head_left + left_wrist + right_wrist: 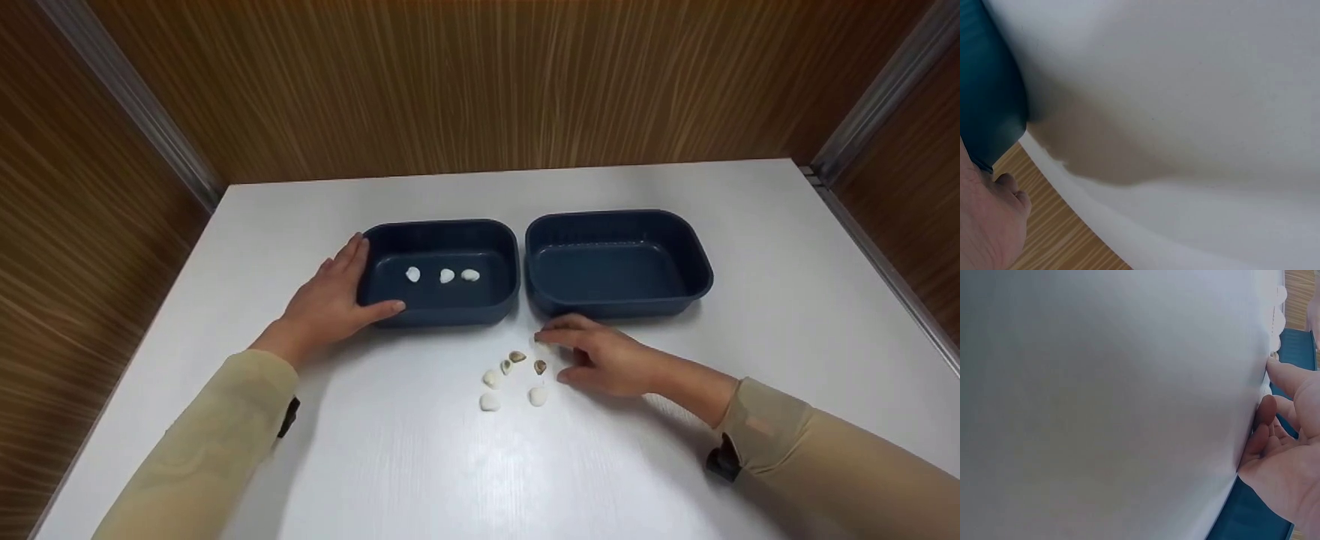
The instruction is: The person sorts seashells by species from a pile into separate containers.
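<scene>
My left hand point(328, 300) rests against the left dark blue bin point(442, 316), its fingers along the left side and the thumb at the front rim. Inside that bin lie three white seashells point(447, 276), spaced apart. My right hand point(611, 360) is low over the table in front of the right bin. Its fingertips touch a pale shell point(541, 346), partly hidden, while the thumb stands apart from it. Several loose shells lie just left of this hand, among them a brown shell point(540, 367) and a white shell point(538, 396).
A second dark blue bin point(619, 308) stands right of the first, with a narrow gap between them; no shells show in it. Both are on a white table point(420, 465). Wood-grain panels point(480, 90) rise behind and at both sides.
</scene>
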`<state>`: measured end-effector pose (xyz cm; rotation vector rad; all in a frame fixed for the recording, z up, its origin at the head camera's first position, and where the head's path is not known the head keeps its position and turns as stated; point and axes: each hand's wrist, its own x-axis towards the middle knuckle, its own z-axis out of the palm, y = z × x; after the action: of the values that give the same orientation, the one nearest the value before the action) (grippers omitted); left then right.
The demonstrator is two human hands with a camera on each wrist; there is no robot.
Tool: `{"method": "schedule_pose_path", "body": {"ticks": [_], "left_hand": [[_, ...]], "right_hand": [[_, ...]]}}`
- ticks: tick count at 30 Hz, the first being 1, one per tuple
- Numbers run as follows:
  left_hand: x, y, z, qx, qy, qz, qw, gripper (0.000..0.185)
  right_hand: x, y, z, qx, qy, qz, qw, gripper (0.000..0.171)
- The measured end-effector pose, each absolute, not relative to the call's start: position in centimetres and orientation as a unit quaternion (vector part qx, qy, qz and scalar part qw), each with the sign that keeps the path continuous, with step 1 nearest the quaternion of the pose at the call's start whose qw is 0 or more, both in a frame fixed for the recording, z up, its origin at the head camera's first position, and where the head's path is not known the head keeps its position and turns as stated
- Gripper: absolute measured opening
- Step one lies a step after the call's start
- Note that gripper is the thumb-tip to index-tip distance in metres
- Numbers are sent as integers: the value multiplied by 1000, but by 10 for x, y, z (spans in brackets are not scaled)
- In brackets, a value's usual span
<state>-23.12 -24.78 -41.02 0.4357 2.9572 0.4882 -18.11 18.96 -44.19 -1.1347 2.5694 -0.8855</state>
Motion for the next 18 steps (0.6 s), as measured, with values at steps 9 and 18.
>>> {"method": "schedule_pose_path", "body": {"ticks": [9, 18], "left_hand": [[-230, -249, -409, 147, 974, 164, 60, 123], [-231, -249, -410, 147, 974, 163, 55, 122]], "right_hand": [[-178, 193, -442, -384, 862, -317, 95, 42], [-174, 202, -442, -404, 844, -341, 95, 34]]}}
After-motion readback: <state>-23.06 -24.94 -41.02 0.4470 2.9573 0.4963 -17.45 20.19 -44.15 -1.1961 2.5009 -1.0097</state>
